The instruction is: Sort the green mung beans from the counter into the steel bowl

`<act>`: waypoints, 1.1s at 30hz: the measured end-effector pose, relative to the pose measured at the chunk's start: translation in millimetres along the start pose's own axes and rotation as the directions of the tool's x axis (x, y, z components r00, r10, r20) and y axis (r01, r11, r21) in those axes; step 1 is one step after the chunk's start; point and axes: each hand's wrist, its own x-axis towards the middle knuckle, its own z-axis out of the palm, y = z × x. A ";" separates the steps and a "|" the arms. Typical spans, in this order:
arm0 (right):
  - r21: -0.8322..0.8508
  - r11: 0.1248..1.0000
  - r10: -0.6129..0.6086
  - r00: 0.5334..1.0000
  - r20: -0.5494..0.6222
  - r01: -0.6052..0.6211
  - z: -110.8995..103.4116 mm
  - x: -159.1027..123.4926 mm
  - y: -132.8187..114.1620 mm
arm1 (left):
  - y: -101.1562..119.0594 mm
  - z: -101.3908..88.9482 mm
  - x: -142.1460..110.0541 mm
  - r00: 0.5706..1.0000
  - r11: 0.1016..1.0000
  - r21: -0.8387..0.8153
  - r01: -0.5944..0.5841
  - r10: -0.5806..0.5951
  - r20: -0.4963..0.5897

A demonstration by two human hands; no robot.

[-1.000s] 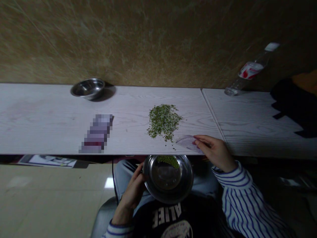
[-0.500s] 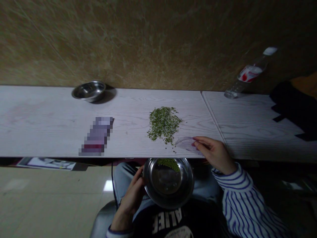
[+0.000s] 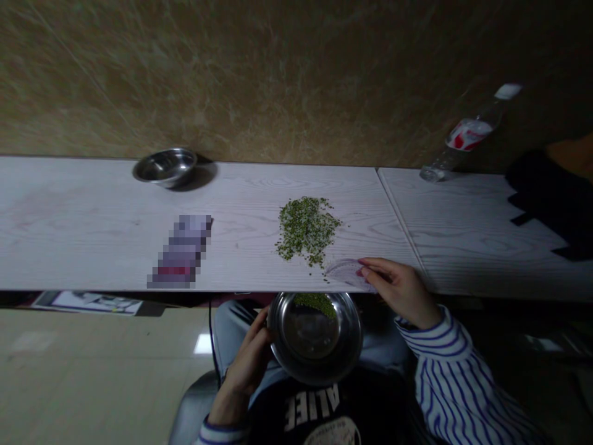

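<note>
My left hand [image 3: 252, 355] grips the left rim of a shiny metal bowl [image 3: 315, 368], held below the table's front edge above my lap. Small green beans [image 3: 317, 303], apparently mung beans, lie in its far part. On the table, my right hand [image 3: 401, 285] pinches a clear purplish protractor [image 3: 346, 272] between thumb and fingers, close to the front edge. Just beyond the protractor's left end spreads a loose patch of green beans [image 3: 306, 227], with a few strays near the edge.
A second metal bowl [image 3: 167, 168] stands at the back left by the wall. Nearer lies a pixelated flat object [image 3: 183, 250]. A clear plastic bottle [image 3: 467, 136] with a white cap stands at the back right, beside black cloth [image 3: 551, 207]. Papers [image 3: 88, 303] show under the table at left.
The protractor and my right hand have shifted slightly toward the front edge. The bowl stays in my left hand, and the bean patch looks nearly the same.
</note>
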 end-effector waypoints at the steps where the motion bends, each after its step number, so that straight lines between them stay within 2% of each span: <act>1: 0.005 1.000 -0.006 1.000 -0.001 0.006 1.3 0.4 0.5 | -0.3 -0.5 0.2 1.000 1.000 -0.003 -0.005 0.005 -0.001; 6: 0.019 1.000 -0.008 1.000 -0.006 0.008 2.9 5.9 6.7 | 0.2 -2.5 -0.7 1.000 1.000 -0.001 -0.026 0.026 0.012; 13: -0.009 1.000 -0.002 0.997 -0.073 0.001 -4.6 12.1 11.8 | 2.7 -0.8 -0.6 0.999 0.999 0.006 -0.036 0.036 0.031; 17: 0.005 1.000 -0.019 0.999 -0.049 0.019 -1.1 11.7 7.6 | 1.0 -1.4 0.3 1.000 1.000 0.008 -0.008 0.008 0.014; 25: 0.028 0.999 -0.037 0.999 0.014 0.037 7.7 8.4 -2.2 | 3.2 -1.3 -1.4 1.000 0.999 0.020 -0.026 0.026 0.005; 33: 0.034 0.999 -0.019 1.000 -0.005 0.019 4.2 7.1 2.3 | 3.2 -0.1 -2.4 1.000 1.000 0.012 -0.022 0.022 0.012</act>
